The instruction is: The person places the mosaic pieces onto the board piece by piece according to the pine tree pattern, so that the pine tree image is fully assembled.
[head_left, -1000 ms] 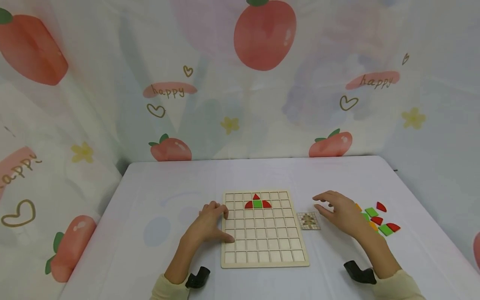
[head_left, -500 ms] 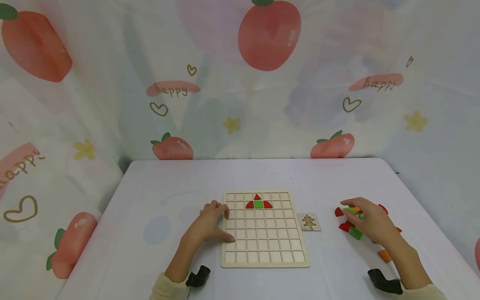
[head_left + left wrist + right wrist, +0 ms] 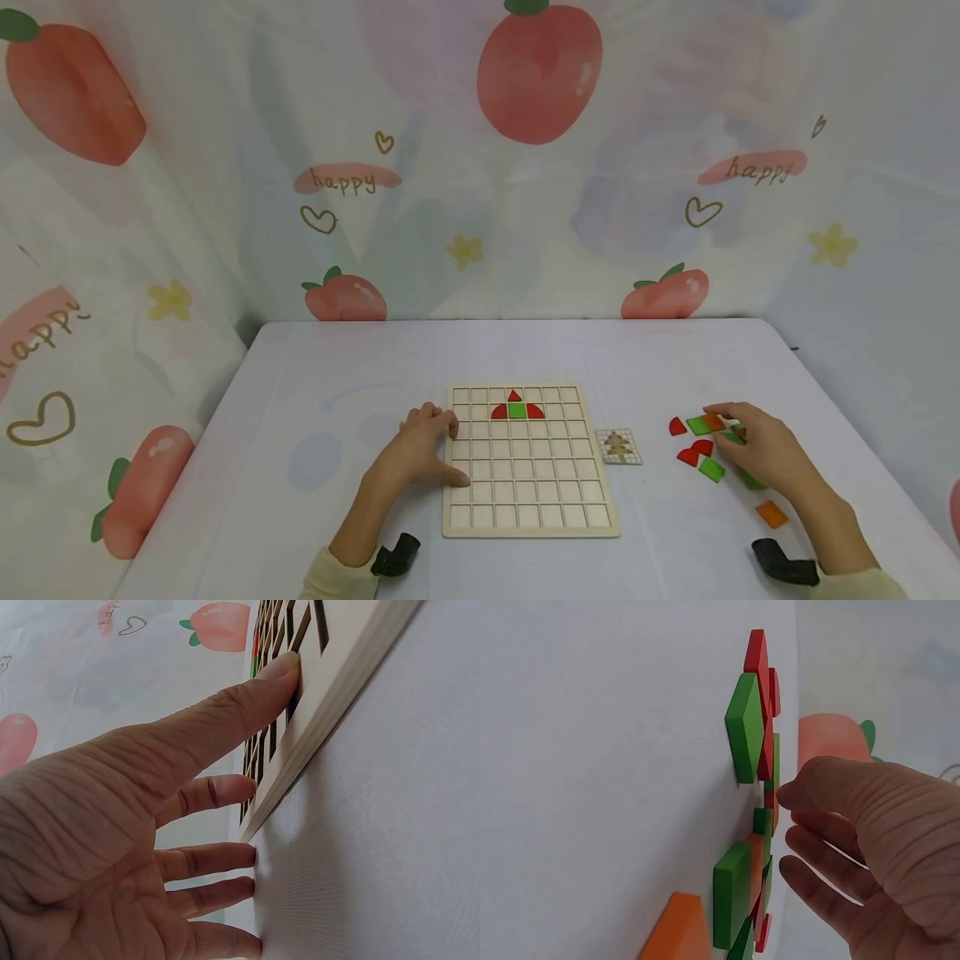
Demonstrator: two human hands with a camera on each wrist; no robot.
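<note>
My left hand (image 3: 420,450) rests along the left edge of a wooden grid board (image 3: 534,529), thumb on its face. In the left wrist view that thumb (image 3: 279,669) presses on the slotted board, the other fingers reaching down by its edge. One green square (image 3: 517,410) and several red pieces sit in the board's upper cells. My right hand (image 3: 765,446) hovers over scattered pieces on the right, thumb and index finger apart around an orange piece (image 3: 713,422). A green piece (image 3: 698,427) lies beside it. Loosely bent fingers show in the right wrist view, with the thumb tip close to the pieces.
A small pattern card (image 3: 619,447) lies at the board's right. Red pieces (image 3: 677,427), a green square (image 3: 712,469) and an orange square (image 3: 772,514) are spread around the right hand on the white table (image 3: 360,358). A printed curtain (image 3: 465,192) hangs behind.
My right hand has moved right, from beside the pattern card to the loose pieces, which now lie more spread to the left and front. The left hand has stayed on the board.
</note>
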